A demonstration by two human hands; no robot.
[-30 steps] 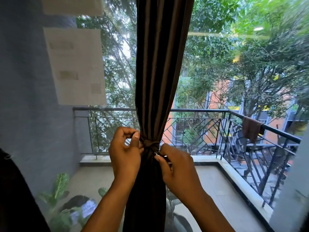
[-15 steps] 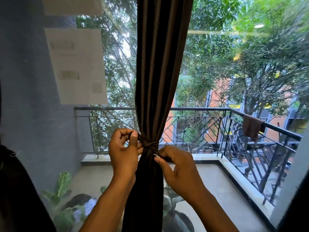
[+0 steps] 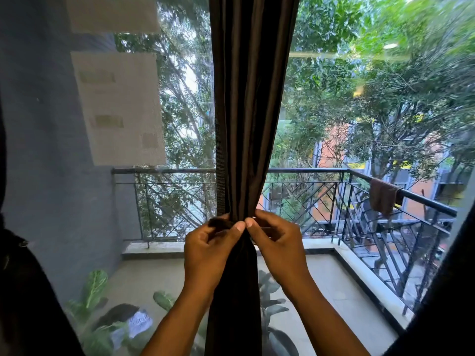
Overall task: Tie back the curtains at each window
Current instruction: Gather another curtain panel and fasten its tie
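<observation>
The dark curtain (image 3: 250, 124) hangs gathered at mid-window, pinched in at its narrowest point between both hands: the left hand (image 3: 208, 249) curls its fingers and thumb onto the bunched fabric from one side, the right hand (image 3: 277, 244) does the same from the other, thumb tips nearly touching. The tie itself is hidden behind the fingers (only a dark scrap shows at the left knuckles). Beyond the glass, plants (image 3: 95, 294) are blurred and cut off at the bottom edge, and a cloth (image 3: 383, 199) hangs over the railing (image 3: 308, 170).
</observation>
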